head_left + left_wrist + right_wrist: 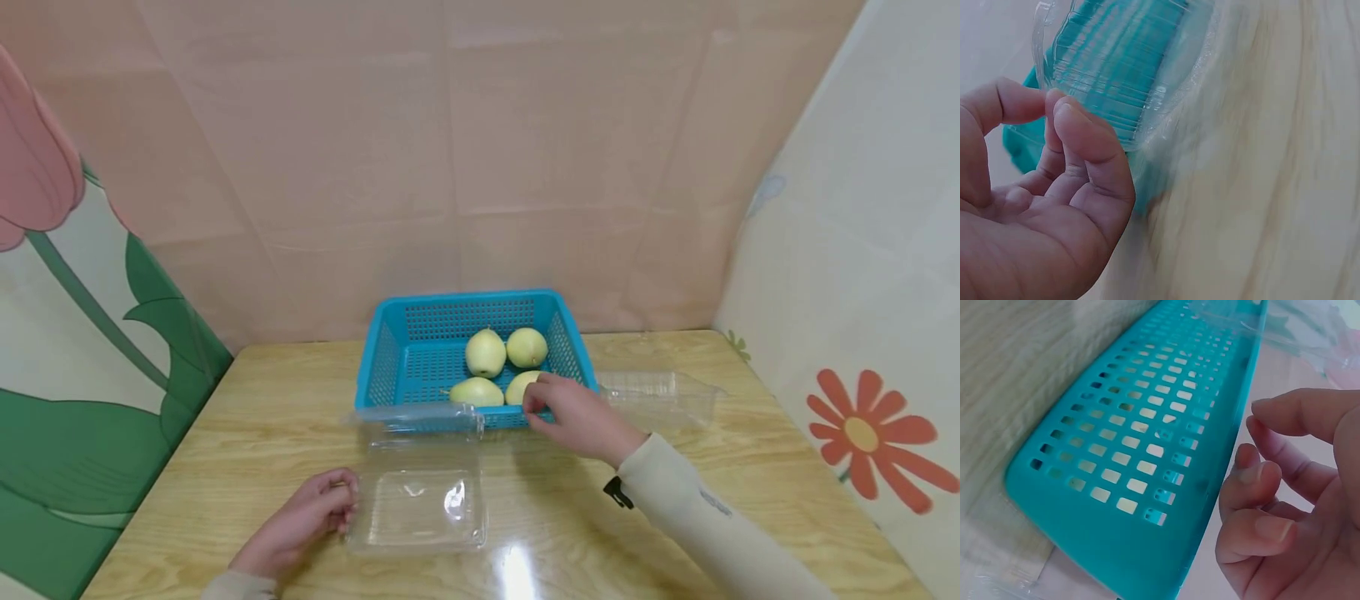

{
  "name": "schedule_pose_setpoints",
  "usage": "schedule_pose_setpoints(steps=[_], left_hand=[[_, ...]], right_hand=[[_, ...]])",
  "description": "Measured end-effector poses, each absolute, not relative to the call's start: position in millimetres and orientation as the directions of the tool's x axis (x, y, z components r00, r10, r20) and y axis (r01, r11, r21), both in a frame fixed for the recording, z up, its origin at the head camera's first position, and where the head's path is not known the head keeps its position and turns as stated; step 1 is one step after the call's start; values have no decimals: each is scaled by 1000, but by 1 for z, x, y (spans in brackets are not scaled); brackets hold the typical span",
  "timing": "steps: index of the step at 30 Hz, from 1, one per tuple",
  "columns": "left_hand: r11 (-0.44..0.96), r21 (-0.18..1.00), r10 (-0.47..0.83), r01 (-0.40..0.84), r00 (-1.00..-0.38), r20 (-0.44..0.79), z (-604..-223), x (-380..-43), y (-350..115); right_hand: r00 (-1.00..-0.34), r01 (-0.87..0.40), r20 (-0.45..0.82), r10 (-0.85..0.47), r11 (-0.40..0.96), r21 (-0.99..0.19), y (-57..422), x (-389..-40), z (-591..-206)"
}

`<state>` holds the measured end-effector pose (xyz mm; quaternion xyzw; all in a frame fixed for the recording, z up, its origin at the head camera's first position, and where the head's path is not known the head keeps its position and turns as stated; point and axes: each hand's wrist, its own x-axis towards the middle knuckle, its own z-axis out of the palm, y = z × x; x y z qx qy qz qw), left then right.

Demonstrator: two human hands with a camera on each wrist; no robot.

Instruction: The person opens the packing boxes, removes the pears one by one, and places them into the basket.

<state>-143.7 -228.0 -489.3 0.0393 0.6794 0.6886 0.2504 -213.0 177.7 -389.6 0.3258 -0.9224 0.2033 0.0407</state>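
A clear plastic clamshell box [420, 508] lies on the table with its lid raised toward the basket. At its left edge is my left hand [318, 508]; in the left wrist view the thumb and index finger pinch the thin plastic edge. My right hand [573, 412] hovers at the front rim of a blue perforated basket [386, 350], fingers loosely bent and nothing between them. Inside the basket are several pale green pears [486, 353], grouped toward the right half. One pear [525, 386] is partly hidden behind the right hand.
Another clear plastic box [663, 396] stands right of the basket, beyond the right hand. The wooden table [285, 400] ends at a pink cloth backdrop [450, 167], with printed flower panels on both sides.
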Motion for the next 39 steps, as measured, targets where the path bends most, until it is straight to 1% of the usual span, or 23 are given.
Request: schedule_pose_setpoints(steps=[4,9,12,20,28,34,39], left_hand=[[83,951,360,-297,-881,-307,-486,-143,-244],[111,950,309,-292,-898,-313,-481,-142,-268],[121,952,289,-281,-908,-305,-480,-142,-282],[155,949,233,-274,-924,-304,-482,-140,-314],[170,956,276,-239,-920,-278,-484,-138,-339],[158,964,299,-216,-920,-255,-482,-136,-352],[187,957,310,-222,-911,-272,-481,-135,-362]], right_hand=[[-776,-627,197,-600,696,-350,181,-205,-393],[-779,-605,129,-613,682,-411,181,-201,-394],[-765,-611,107,-635,663,-432,179,-199,-396],[-729,-659,135,-671,636,-401,176,-198,-406],[-717,-662,113,-687,623,-417,176,-196,-410],[-725,-642,68,-686,636,-428,178,-195,-410],[-728,-627,37,-685,643,-439,179,-193,-411]])
